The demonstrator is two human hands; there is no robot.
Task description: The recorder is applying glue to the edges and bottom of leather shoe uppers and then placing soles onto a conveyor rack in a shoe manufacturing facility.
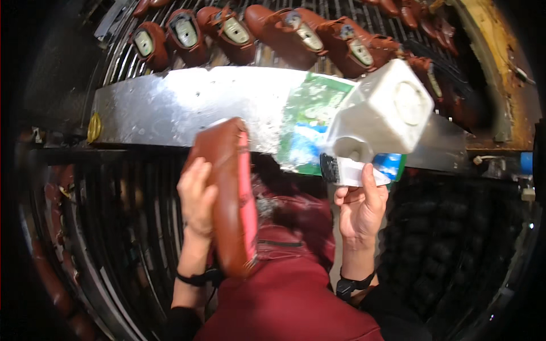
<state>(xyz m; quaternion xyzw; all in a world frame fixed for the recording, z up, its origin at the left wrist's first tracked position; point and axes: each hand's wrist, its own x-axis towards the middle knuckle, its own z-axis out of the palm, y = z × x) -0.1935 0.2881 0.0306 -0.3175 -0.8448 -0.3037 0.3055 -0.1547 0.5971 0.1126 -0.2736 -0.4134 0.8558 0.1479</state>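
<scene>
My left hand (198,196) is closed round a brown leather shoe (227,199), which stands on end above my lap. Its pink-red underside faces right. In my right hand (361,213) is a small brush, its white handle (364,173) pinched between thumb and fingers. Black bristles (329,168) point to the left, just below the opening of a white plastic container (387,108). This container lies tilted on the metal ledge (193,108), and whether the brush touches it I cannot tell.
Beneath the container is a green and blue plastic sheet (310,116). Beyond the ledge, several brown shoes (233,34) stand on a roller conveyor (267,57). A yellow loop (94,127) hangs at the ledge's left end. Dark slatted racks (125,238) flank me at left.
</scene>
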